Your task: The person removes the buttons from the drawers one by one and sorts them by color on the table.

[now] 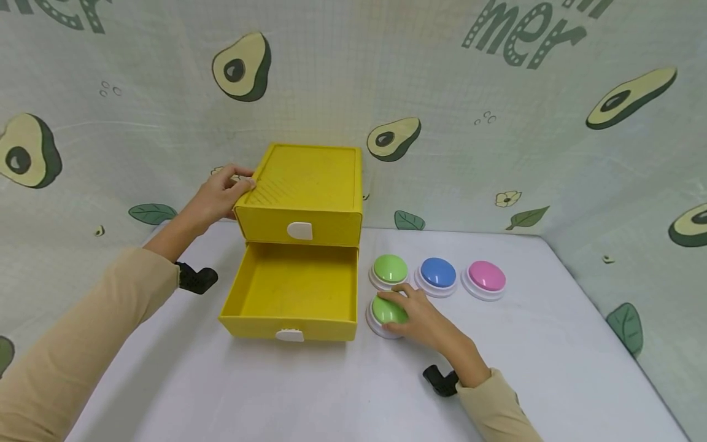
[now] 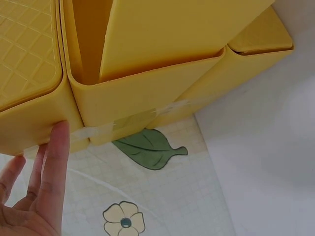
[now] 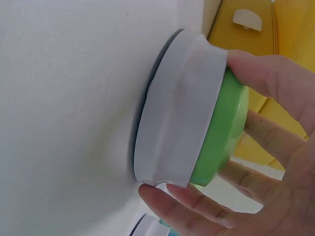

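Note:
A yellow drawer box [image 1: 309, 175] stands against the back cloth, its lower drawer [image 1: 301, 328] pulled out with a bare floor. My left hand [image 1: 223, 190] rests against the box's upper left side; in the left wrist view its fingers [image 2: 55, 172] are fairly straight and touch the yellow wall. To the right of the drawer, my right hand [image 1: 417, 316] holds the nearer green push button [image 1: 389, 310] between thumb and fingers. Seen from the right wrist, the thumb is at one side of its white base [image 3: 177, 108] and fingertips at the other.
Behind the held button stands a row of push buttons: another green one [image 1: 390, 268], a blue one [image 1: 438, 272] and a pink one [image 1: 487, 276]. White handles [image 1: 300, 231] mark both drawer fronts. An avocado-print cloth [image 1: 331, 73] rises behind the white table [image 1: 552, 344].

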### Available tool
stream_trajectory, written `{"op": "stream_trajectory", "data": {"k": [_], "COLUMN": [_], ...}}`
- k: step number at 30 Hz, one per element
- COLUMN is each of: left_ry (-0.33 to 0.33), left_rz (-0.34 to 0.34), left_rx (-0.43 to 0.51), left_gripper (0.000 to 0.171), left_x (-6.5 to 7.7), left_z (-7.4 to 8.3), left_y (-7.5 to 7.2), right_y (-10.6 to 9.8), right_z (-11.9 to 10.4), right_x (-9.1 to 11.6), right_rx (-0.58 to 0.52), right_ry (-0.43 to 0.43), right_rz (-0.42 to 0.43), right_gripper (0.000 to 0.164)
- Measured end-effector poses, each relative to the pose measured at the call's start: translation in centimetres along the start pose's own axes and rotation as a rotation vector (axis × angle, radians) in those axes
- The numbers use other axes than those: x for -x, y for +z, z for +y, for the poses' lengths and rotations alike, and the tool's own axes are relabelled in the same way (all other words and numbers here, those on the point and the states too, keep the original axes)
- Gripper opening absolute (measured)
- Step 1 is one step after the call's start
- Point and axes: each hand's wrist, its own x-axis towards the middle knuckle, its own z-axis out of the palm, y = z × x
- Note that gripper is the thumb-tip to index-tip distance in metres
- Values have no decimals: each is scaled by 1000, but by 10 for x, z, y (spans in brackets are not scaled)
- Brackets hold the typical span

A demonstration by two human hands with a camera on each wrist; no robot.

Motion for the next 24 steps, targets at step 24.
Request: {"op": "stream_trajectory", "data": {"k": [24], "left_ry": [-4], "left_rz": [10], "left_rx": [-10], "left_gripper": [56], "left_x": [1], "left_z": [-2], "left_y": [1], "right_y": [3], "right_z": [-5], "right_x": [4], "right_rx": [38], "right_ry": [17], "right_rz": [22], "right_gripper": [54]}}
